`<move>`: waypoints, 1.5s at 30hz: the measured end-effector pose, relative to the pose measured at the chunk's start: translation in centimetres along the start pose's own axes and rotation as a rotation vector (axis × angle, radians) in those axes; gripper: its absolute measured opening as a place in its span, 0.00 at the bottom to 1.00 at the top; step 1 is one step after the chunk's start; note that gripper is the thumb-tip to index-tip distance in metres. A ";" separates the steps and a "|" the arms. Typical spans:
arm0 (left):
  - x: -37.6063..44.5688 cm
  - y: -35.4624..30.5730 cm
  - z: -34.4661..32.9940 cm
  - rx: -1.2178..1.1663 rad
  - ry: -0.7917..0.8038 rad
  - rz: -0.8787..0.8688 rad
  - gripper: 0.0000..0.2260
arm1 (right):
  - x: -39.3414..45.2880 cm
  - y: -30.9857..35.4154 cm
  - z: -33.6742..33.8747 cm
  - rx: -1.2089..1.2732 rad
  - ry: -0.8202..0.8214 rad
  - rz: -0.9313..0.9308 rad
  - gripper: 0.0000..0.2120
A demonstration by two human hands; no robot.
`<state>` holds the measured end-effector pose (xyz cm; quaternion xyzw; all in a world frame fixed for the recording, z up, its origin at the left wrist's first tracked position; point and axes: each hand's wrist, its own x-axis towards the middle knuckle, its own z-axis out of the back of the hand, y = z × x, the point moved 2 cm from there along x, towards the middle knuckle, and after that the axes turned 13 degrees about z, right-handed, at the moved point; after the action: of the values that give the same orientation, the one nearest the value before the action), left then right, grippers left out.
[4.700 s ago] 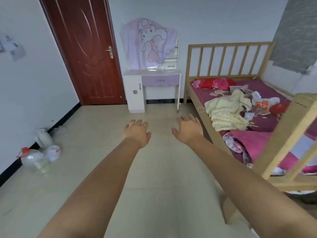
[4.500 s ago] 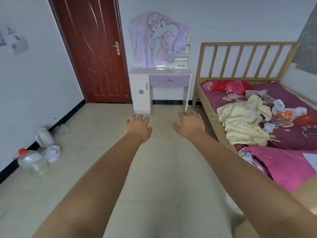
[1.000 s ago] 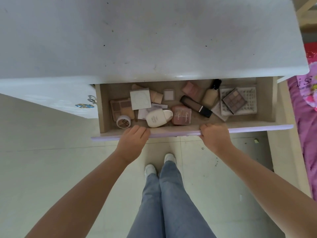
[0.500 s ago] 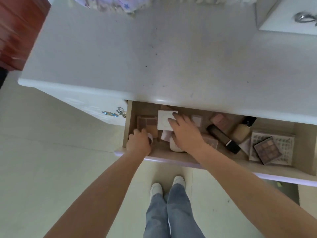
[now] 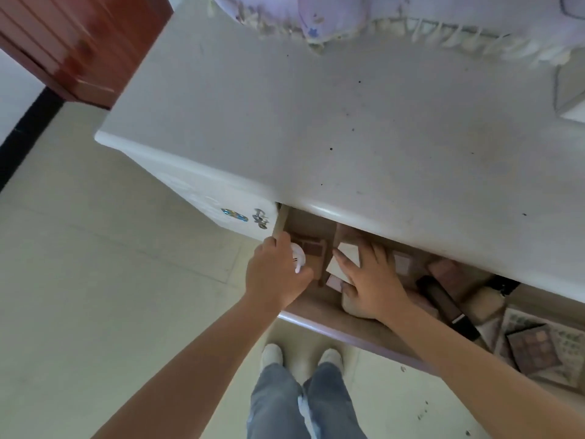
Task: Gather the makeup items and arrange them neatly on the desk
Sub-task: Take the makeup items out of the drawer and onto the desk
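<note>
The white desk's drawer stands pulled out, with several makeup items in it. My left hand is at its left end and grips a small white round jar. My right hand reaches in beside it, thumb and fingers round a white square compact that sits tilted. A brown eyeshadow palette lies between the two hands. Further right are a pink compact, a dark tube, a beige foundation bottle and another eyeshadow palette. The desk top is bare.
A fringed purple cloth hangs over the back of the desk. A small white drawer box sits at the desk's right end. The cabinet door with its knob is left of the drawer, and a red-brown door far left. My feet stand below.
Both hands left the drawer front and went into the drawer. The left hand closed round the white jar, and the right hand took hold of the square compact and tilted it up.
</note>
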<state>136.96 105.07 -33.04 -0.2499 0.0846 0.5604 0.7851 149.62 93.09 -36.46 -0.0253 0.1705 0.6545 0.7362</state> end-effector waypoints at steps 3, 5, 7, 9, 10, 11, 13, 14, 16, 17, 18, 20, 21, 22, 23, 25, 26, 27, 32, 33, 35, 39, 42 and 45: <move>1.3 1.8 5.2 -0.074 -0.126 -0.084 0.22 | -0.1 2.4 4.0 -0.001 -0.173 0.101 0.28; 3.3 2.8 8.6 -0.098 -0.211 -0.089 0.22 | 1.7 3.9 7.3 0.013 -0.262 0.190 0.27; 5.9 3.9 11.6 -0.114 -0.262 -0.081 0.24 | 4.6 5.1 10.6 0.025 -0.371 0.223 0.26; 8.9 5.0 14.2 -0.132 -0.278 -0.070 0.26 | 8.2 6.0 13.6 0.037 -0.458 0.180 0.26; 10.5 5.7 15.4 -0.138 -0.281 -0.067 0.27 | 10.3 6.5 14.7 0.055 -0.475 0.152 0.26; 12.1 6.4 16.5 -0.135 -0.283 -0.064 0.27 | 12.4 7.1 15.6 0.071 -0.478 0.132 0.27; 15.0 8.2 18.2 -0.122 -0.285 -0.054 0.26 | 16.6 8.4 16.5 0.090 -0.452 0.123 0.27; 16.3 9.2 18.8 -0.118 -0.284 -0.046 0.26 | 18.5 9.1 16.5 0.090 -0.425 0.127 0.27; 18.4 11.1 19.6 -0.108 -0.275 -0.028 0.26 | 21.9 10.4 16.2 0.085 -0.372 0.144 0.27; 19.3 11.9 19.8 -0.100 -0.270 -0.024 0.27 | 23.3 11.0 16.1 0.091 -0.366 0.152 0.27; 20.1 12.6 20.1 -0.094 -0.264 -0.023 0.27 | 24.5 11.5 15.9 0.100 -0.362 0.155 0.27; 21.3 13.5 20.5 -0.093 -0.258 -0.030 0.28 | 26.2 12.0 15.5 0.110 -0.325 0.158 0.28; 21.7 13.8 20.6 -0.093 -0.261 -0.038 0.28 | 26.8 12.0 15.2 0.113 -0.305 0.164 0.28; 22.0 13.9 20.7 -0.091 -0.265 -0.047 0.28 | 27.3 12.1 14.9 0.114 -0.283 0.166 0.28; 22.2 14.0 20.8 -0.090 -0.267 -0.053 0.29 | 27.6 12.1 14.6 0.111 -0.263 0.164 0.28; 22.2 14.1 20.9 -0.097 -0.263 -0.058 0.29 | 28.0 11.9 14.0 0.115 -0.235 0.151 0.27; 22.1 14.0 20.9 -0.098 -0.262 -0.062 0.29 | 28.0 11.9 13.8 0.123 -0.222 0.145 0.28; 21.8 14.1 20.8 -0.098 -0.272 -0.066 0.29 | 27.9 11.8 13.9 0.131 -0.213 0.147 0.29; 16.2 13.8 18.1 -0.221 -0.576 -0.276 0.18 | 22.9 11.1 14.1 0.245 -0.517 0.047 0.25; 14.3 13.3 16.5 -0.260 -0.570 -0.367 0.16 | 20.5 10.8 13.5 0.253 -0.639 0.017 0.21; 10.6 11.8 12.5 -0.259 -0.398 -0.532 0.16 | 14.5 10.0 11.1 0.252 -0.741 -0.047 0.16; 5.0 7.1 3.9 -0.081 0.047 -0.718 0.12 | 2.7 6.9 5.2 0.228 -0.629 -0.255 0.12; 3.3 3.0 -1.8 0.238 0.267 -0.655 0.16 | -1.8 2.6 1.9 0.257 -0.335 -0.409 0.14; 3.1 -0.5 -5.7 0.451 0.254 -0.503 0.22 | -3.2 0.1 -1.8 0.291 0.205 -0.483 0.30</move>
<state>139.41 104.77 -39.03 -0.1513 0.2388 0.2815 0.9170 148.83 89.62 -37.20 -0.0253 0.3249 0.4230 0.8455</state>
